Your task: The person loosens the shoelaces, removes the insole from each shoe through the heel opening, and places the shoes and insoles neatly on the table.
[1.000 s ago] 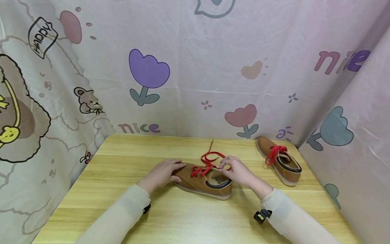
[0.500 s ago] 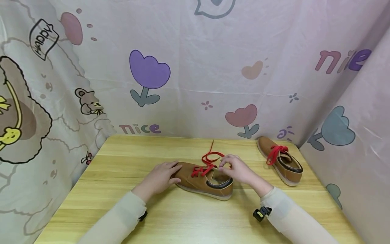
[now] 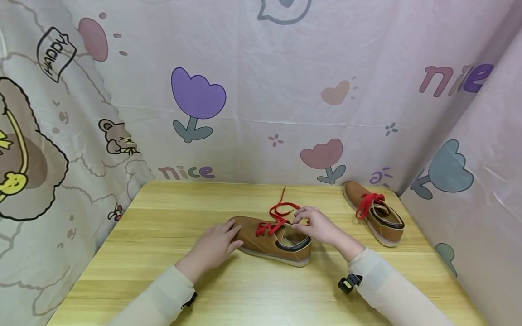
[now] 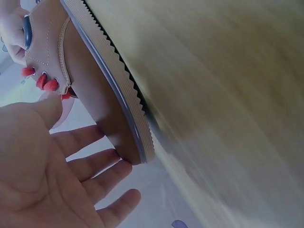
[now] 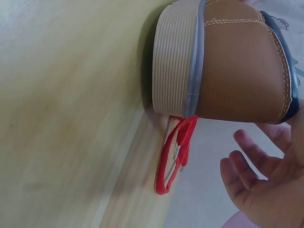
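A brown leather shoe (image 3: 257, 240) with a pale ridged sole stands on the table, toe to the left. Its red lace (image 3: 281, 212) threads the eyelets and trails loose behind it. My left hand (image 3: 214, 246) rests its fingertips on the toe, fingers nearly straight, as the left wrist view shows. With thumb and index finger my right hand (image 3: 320, 226) pinches the far edge of the shoe's opening near the heel; the other fingers spread behind the collar. In the right wrist view, the heel (image 5: 242, 71) hides the pinching fingertips.
A second brown shoe (image 3: 377, 215), its red lace tied in a bow, stands at the table's back right. The wooden table (image 3: 163, 213) meets a printed cloth (image 3: 253, 90) behind, and cloth hangs on both sides too.
My left hand has slid back a little to the left along the toe, now touching it with the fingertips. The right hand and the shoe have stayed nearly still.
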`<state>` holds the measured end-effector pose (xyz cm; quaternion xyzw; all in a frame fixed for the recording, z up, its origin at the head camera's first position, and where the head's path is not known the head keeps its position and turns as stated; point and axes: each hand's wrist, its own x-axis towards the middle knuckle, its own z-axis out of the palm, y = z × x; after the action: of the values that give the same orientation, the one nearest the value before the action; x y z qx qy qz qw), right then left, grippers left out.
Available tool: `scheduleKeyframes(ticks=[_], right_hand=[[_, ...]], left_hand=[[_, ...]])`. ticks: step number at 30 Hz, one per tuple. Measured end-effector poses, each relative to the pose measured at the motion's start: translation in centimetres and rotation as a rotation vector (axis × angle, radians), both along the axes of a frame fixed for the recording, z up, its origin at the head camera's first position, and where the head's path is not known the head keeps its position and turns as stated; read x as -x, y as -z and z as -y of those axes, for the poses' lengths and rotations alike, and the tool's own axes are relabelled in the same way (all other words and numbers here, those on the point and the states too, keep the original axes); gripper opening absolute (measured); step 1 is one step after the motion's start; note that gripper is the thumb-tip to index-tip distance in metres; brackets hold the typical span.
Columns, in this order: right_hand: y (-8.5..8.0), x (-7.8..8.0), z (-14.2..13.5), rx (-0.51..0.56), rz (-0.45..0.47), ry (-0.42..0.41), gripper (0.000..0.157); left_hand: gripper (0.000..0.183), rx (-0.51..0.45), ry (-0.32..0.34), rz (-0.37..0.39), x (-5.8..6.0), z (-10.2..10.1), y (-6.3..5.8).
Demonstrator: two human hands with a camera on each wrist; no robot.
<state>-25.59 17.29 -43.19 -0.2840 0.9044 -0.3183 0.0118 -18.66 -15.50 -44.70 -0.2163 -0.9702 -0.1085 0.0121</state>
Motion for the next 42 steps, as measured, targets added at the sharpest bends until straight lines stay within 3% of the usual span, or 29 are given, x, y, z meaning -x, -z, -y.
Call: scheduleKeyframes(ticks=[5, 13, 27, 31, 37, 42], right_hand=[[0.1, -0.2, 0.0, -0.003, -0.02, -0.004, 0.009], [0.3, -1.1, 0.4, -0.032, -0.039, 0.004, 0.012], [0.2, -2.3, 0.9, -0.069, -0.07, 0.046, 0.014], [0.0, -2.2, 0.9, -0.081, -0.084, 0.052, 0.012], [-0.5, -1.6, 1.0, -0.06, -0.094, 0.047, 0.01], [-0.3, -1.2, 1.1, -0.085, -0.089, 0.016, 0.012]], left_hand=[[0.055, -0.042, 0.005, 0.023, 0.6, 0.0, 0.2], [0.057, -0.056, 0.019, 0.064, 2.5, 0.2, 1.0], [0.061, -0.08, 0.068, 0.101, 4.4, 0.1, 0.7], [0.062, -0.086, 0.054, 0.104, 3.9, 0.0, 0.4], [0.06, -0.097, 0.007, 0.114, 2.0, -0.4, -0.3], [0.063, -0.063, -0.039, 0.116, 1.1, -1.0, -0.2]])
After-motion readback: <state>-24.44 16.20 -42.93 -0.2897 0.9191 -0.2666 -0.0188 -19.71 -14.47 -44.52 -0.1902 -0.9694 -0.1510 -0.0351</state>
